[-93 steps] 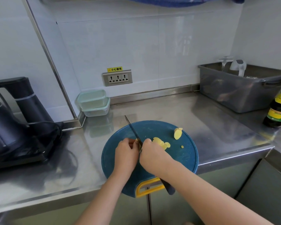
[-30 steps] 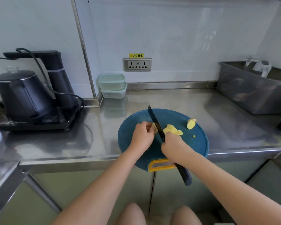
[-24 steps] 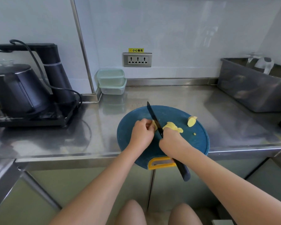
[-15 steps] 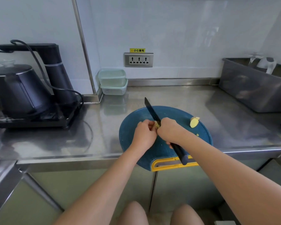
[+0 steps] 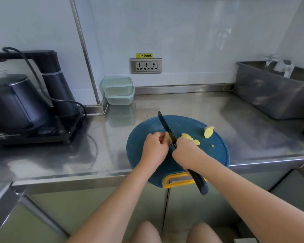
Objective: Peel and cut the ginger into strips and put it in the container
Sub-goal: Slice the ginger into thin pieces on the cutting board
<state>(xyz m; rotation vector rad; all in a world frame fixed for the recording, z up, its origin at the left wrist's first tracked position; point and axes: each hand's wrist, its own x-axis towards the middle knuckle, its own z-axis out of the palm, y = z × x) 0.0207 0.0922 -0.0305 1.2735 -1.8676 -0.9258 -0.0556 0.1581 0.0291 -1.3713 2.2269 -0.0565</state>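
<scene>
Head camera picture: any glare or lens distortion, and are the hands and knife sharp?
In the head view, soft light glares off the wall tiles and the steel counter, which mirrors the containers; the wide lens leans the wall strip and bends the counter's front edge; the left hand, right hand and knife are sharp, without motion blur.

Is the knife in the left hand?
No, the right hand grips the knife while the left hand holds the ginger on the cutting board.
</scene>
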